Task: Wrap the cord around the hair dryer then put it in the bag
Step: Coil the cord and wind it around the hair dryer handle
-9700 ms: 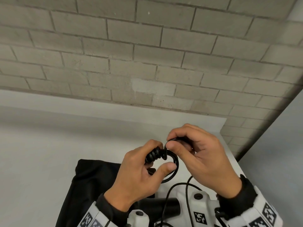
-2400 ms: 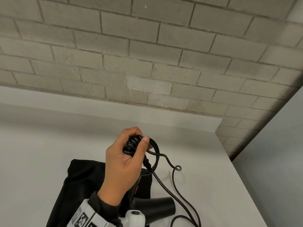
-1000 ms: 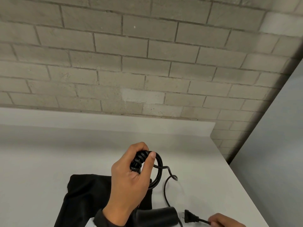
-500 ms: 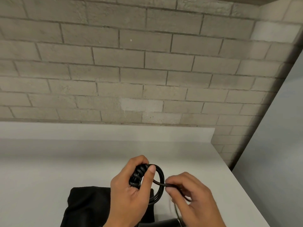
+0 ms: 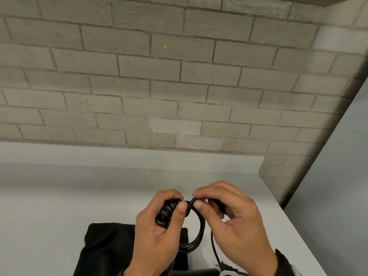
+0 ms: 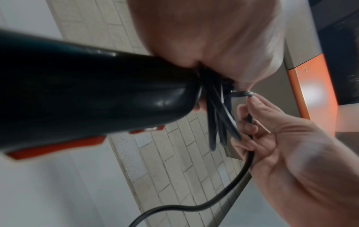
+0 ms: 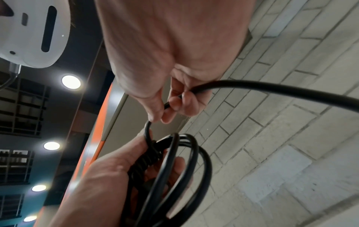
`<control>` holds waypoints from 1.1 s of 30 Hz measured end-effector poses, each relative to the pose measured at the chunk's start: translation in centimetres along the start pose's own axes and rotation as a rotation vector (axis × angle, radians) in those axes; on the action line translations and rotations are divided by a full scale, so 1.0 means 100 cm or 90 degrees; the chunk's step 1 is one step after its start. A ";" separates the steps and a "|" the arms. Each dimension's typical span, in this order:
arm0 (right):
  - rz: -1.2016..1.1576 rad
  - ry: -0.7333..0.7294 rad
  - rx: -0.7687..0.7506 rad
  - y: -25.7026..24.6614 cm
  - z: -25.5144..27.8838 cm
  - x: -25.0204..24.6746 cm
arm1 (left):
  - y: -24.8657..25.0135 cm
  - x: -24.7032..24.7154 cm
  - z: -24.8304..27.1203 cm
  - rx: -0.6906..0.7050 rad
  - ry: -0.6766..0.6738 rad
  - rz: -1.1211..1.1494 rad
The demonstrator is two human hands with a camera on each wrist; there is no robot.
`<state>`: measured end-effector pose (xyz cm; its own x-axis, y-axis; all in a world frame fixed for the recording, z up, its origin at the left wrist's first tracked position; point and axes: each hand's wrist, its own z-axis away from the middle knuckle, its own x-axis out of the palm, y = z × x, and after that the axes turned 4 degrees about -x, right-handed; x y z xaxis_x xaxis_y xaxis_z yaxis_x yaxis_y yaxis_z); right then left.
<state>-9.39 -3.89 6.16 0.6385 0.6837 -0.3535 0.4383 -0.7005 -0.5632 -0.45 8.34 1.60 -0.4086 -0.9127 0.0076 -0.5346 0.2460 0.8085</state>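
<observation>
Black hair dryer with red-orange trim is held up over the black bag, its black cord looped in coils at the handle end. Bag's lying flat underneath.

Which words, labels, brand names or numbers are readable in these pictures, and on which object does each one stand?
None can be read.
Hair dryer: black body with orange parts, no legible print; the picture is blurred.
Cord, bag: plain black.
White device in the right wrist view: slots only, no text.

two hands, one hair dryer, one cord, one black bag, one white table
</observation>
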 end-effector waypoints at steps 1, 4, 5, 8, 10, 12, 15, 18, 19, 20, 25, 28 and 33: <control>-0.009 0.005 0.017 0.000 -0.001 0.001 | 0.000 -0.001 0.000 -0.001 -0.003 0.004; -0.039 0.015 0.070 -0.001 -0.003 0.004 | 0.003 -0.002 0.000 0.004 -0.037 0.012; -0.048 0.019 0.086 -0.002 -0.003 0.005 | 0.003 -0.002 0.000 0.006 -0.050 0.017; -0.079 0.037 0.130 -0.003 -0.003 0.005 | 0.003 -0.001 0.001 0.013 -0.072 0.020; -0.081 0.049 0.150 0.000 -0.002 0.006 | 0.002 0.000 0.001 0.026 -0.065 0.016; -0.093 0.061 0.178 0.003 0.000 0.008 | 0.000 0.000 0.000 0.037 -0.061 0.019; -0.141 0.070 0.240 0.008 0.004 0.014 | -0.003 0.000 0.000 0.048 -0.044 -0.017; -0.206 0.057 0.303 0.009 0.006 0.015 | -0.003 0.000 0.003 0.015 -0.025 -0.039; -0.218 0.047 0.318 0.008 0.006 0.014 | -0.003 0.001 0.003 0.011 -0.020 -0.037; -0.228 0.040 0.328 0.008 0.007 0.014 | -0.004 0.001 0.004 0.010 -0.016 -0.032; -0.248 0.016 0.342 0.008 0.008 0.009 | -0.006 0.003 0.004 0.015 -0.013 0.005; -0.257 -0.040 0.313 0.007 0.011 0.008 | -0.004 0.005 0.003 0.014 -0.011 0.054; -0.306 -0.127 0.293 0.012 0.023 0.003 | -0.003 0.004 0.004 0.036 -0.015 0.108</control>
<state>-10.17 -4.04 3.65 0.2927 0.9519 -0.0911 0.3019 -0.1824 -0.9357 -0.77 8.03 1.17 -0.5140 -0.8484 0.1266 -0.4967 0.4147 0.7625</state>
